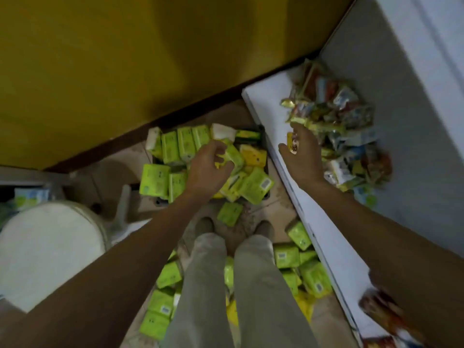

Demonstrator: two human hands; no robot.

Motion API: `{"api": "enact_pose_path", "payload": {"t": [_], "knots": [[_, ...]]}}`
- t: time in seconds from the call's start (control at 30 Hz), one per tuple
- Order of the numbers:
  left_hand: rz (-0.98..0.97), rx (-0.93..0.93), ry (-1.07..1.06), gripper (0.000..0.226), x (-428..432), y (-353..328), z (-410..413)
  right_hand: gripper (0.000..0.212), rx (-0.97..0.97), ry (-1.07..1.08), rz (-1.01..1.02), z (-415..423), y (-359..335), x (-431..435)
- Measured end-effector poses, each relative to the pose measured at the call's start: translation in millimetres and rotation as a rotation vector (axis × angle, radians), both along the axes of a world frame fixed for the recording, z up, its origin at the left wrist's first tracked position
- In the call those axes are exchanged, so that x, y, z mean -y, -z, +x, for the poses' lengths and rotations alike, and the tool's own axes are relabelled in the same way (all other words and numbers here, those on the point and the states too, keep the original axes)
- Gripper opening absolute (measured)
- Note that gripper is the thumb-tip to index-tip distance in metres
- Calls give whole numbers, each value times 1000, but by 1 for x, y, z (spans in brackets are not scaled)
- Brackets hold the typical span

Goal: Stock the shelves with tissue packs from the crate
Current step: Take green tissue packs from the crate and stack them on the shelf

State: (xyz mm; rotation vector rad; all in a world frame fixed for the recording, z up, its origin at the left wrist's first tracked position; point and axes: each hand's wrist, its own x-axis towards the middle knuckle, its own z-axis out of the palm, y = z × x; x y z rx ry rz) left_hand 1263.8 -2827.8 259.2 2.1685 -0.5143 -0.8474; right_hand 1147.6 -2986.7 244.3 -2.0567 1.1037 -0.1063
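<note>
A dark crate on the floor below me is piled with several green and yellow tissue packs. My left hand is over the pile, its fingers curled round one green tissue pack. My right hand reaches over the white shelf on the right and holds a small yellow and red packet between thumb and fingers. More green tissue packs lie loose on the floor around my feet and against the shelf's front.
A heap of mixed snack packets lies on the white shelf by my right hand. A yellow wall stands behind the crate. A white round stool is at my left. My legs and shoes stand among the packs.
</note>
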Motion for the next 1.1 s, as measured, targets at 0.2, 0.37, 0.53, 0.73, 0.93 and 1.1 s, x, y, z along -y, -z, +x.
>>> {"api": "enact_pose_path", "payload": {"t": [0.2, 0.37, 0.53, 0.73, 0.93, 1.1], "knots": [[98, -118, -7, 28, -11, 126, -44, 46, -141, 50, 165, -45, 130, -16], [184, -224, -14, 36, -19, 213, -68, 51, -264, 39, 206, -54, 208, -20], [295, -331, -41, 59, -15, 257, -81, 58, -340, 4, 145, -40, 245, -17], [293, -459, -21, 71, 4, 271, -82, 52, -437, -57, 220, -20, 267, -15], [285, -464, -89, 51, 13, 256, -79, 49, -426, 81, 289, -19, 250, -24], [210, -432, -98, 46, 9, 205, -74, 47, -337, 156, 297, -24, 199, -29]]}}
